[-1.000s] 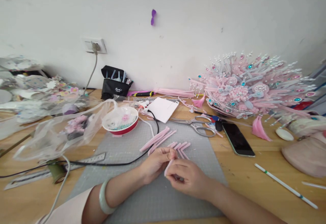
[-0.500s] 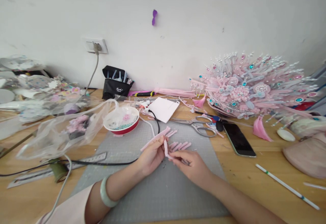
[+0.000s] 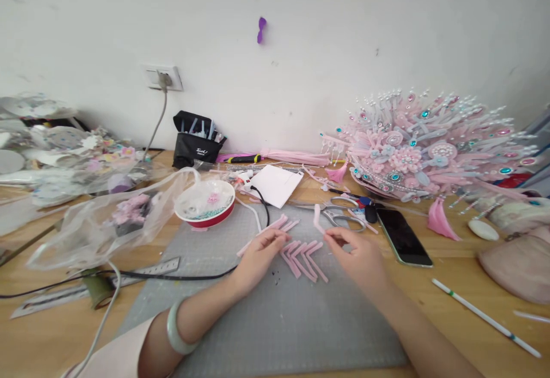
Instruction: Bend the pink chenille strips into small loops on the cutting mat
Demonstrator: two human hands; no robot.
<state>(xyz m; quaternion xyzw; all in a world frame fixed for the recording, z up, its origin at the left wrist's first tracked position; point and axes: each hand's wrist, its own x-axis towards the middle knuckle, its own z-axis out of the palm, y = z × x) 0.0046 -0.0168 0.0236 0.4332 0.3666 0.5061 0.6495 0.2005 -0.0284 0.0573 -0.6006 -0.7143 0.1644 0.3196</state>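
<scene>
Between the thumb and fingers of my right hand [image 3: 358,260] is one end of a bent pink pipe cleaner [image 3: 317,217]. It is raised above the mat, with its free end pointing up. My left hand [image 3: 260,258] is closed, fingertips and thumb drawn together; whether anything is between them is hidden. Several V-shaped pink pipe cleaners [image 3: 306,260] lie in a row on the grey cutting mat [image 3: 275,332], between my hands. Straight pink pieces [image 3: 275,226] lie just behind my left hand, partly covered by it.
Scissors [image 3: 344,222] lie behind the right hand, beside a phone [image 3: 404,237]. A red-rimmed bowl of beads [image 3: 210,217] and a plastic bag [image 3: 98,223] stand left. A beaded pink headdress [image 3: 421,149] fills the back right. Cables [image 3: 189,276] cross the left side.
My hands have moved apart. The right hand has carried the bent pipe cleaner up and right, out of my left hand's fingers. The row of bent pieces now shows fully.
</scene>
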